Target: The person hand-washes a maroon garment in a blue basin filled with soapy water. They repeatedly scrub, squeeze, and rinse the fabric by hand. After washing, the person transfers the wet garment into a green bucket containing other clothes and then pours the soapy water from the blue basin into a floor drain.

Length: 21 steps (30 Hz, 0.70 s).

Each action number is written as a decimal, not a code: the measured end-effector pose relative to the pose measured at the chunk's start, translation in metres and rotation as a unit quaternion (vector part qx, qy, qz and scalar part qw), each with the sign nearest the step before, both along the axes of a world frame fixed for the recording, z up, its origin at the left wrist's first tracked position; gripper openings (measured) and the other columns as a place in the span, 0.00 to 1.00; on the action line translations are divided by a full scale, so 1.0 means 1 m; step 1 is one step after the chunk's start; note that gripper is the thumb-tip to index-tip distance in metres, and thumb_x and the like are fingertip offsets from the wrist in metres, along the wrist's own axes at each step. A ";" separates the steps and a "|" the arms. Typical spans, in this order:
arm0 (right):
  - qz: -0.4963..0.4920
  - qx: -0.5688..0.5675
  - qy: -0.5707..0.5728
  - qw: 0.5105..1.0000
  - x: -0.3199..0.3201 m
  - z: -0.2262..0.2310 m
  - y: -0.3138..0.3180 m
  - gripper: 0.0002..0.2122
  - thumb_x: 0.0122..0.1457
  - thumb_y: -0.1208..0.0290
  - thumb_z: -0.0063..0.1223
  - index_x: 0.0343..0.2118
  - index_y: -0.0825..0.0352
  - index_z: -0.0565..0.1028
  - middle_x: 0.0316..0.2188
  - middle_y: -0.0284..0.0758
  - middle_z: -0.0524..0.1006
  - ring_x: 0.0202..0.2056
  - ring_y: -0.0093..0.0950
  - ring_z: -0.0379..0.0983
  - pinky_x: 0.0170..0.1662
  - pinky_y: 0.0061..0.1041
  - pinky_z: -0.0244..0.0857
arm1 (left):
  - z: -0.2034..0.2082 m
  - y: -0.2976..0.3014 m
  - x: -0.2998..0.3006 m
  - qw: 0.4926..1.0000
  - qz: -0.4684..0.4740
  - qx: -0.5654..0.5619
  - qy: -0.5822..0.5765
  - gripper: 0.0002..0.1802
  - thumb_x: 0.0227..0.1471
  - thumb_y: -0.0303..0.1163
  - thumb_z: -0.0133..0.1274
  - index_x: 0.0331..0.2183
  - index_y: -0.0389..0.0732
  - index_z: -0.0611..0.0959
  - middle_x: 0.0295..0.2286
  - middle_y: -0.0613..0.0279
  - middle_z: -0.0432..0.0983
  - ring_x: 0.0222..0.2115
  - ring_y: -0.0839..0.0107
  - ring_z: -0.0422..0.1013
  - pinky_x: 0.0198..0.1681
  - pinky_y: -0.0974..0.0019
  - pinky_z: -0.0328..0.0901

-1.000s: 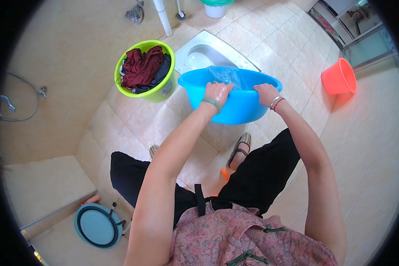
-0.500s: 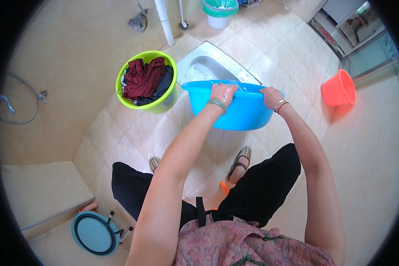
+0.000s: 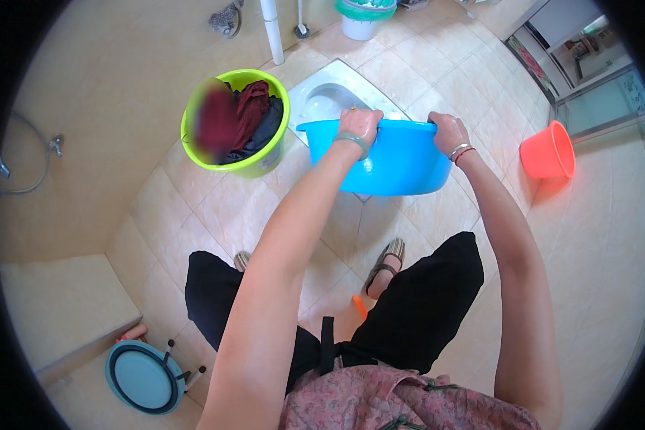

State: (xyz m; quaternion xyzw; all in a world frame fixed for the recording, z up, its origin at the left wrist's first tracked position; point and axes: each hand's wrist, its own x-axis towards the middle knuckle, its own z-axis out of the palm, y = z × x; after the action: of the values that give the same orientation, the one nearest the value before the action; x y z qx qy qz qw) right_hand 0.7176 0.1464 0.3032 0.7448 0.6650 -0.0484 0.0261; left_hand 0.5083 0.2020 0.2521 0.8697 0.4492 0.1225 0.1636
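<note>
A blue plastic basin (image 3: 387, 161) is lifted off the floor and tilted away from me, its outer wall facing the camera. My left hand (image 3: 360, 125) grips its near rim on the left, a green bangle on that wrist. My right hand (image 3: 448, 131) grips the rim on the right, with bracelets on the wrist. The basin hangs over a white squat toilet pan (image 3: 330, 97) set in the tiled floor. The basin's inside is hidden from view.
A lime-green bucket (image 3: 236, 122) of dark red and black clothes stands left of the toilet. An orange bucket (image 3: 547, 152) is at the right, a white bin (image 3: 362, 18) at the back, a folding teal basin (image 3: 142, 376) lower left beside a raised step. Sandalled foot (image 3: 385, 265) below.
The basin has been raised and tipped forward over the toilet pan; earlier its open top and water showed, now only its outer wall faces me. Both hands kept their grip.
</note>
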 end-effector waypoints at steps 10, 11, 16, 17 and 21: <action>0.066 0.032 -0.080 0.994 -0.020 -0.012 0.058 0.11 0.59 0.74 0.43 0.37 0.57 0.79 0.35 0.40 0.80 0.38 0.37 0.78 0.44 0.36 0.70 | 0.004 0.045 0.004 0.999 0.036 -0.029 -0.005 0.14 0.52 0.29 0.44 0.37 0.52 0.82 0.35 0.48 0.78 0.37 0.49 0.74 0.40 0.51 0.67; 0.066 0.030 -0.086 0.994 -0.021 -0.013 0.065 0.11 0.59 0.74 0.43 0.37 0.57 0.79 0.35 0.40 0.80 0.39 0.37 0.78 0.44 0.36 0.70 | 0.003 0.049 0.002 0.999 0.040 -0.033 -0.009 0.14 0.51 0.28 0.44 0.37 0.52 0.82 0.35 0.48 0.78 0.37 0.49 0.74 0.40 0.51 0.67; 0.071 0.006 -0.108 0.992 -0.016 -0.012 0.097 0.11 0.60 0.73 0.42 0.38 0.57 0.79 0.37 0.40 0.80 0.40 0.38 0.77 0.44 0.38 0.71 | -0.007 0.069 0.000 0.996 0.070 -0.039 -0.031 0.17 0.49 0.25 0.45 0.39 0.52 0.81 0.35 0.48 0.77 0.38 0.48 0.73 0.42 0.50 0.67; 0.075 0.000 -0.108 0.991 -0.015 -0.012 0.102 0.11 0.60 0.73 0.42 0.38 0.57 0.79 0.38 0.40 0.80 0.40 0.38 0.77 0.45 0.38 0.71 | -0.013 0.072 -0.004 0.995 0.084 -0.041 -0.041 0.16 0.48 0.25 0.45 0.39 0.52 0.81 0.35 0.48 0.77 0.38 0.48 0.73 0.42 0.50 0.66; 0.087 0.003 -0.113 0.990 0.002 -0.015 0.116 0.12 0.60 0.74 0.41 0.41 0.56 0.78 0.40 0.39 0.79 0.43 0.37 0.76 0.45 0.39 0.71 | -0.046 0.078 -0.032 0.986 0.121 -0.056 -0.104 0.16 0.46 0.25 0.45 0.37 0.49 0.80 0.36 0.48 0.77 0.38 0.46 0.72 0.42 0.49 0.66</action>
State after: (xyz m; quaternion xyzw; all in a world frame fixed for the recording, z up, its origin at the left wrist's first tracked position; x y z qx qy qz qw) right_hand 0.7193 0.2626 0.2885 0.6851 0.7200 0.0407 0.1028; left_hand 0.4765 0.2805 0.2065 0.7807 0.5379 0.2061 0.2424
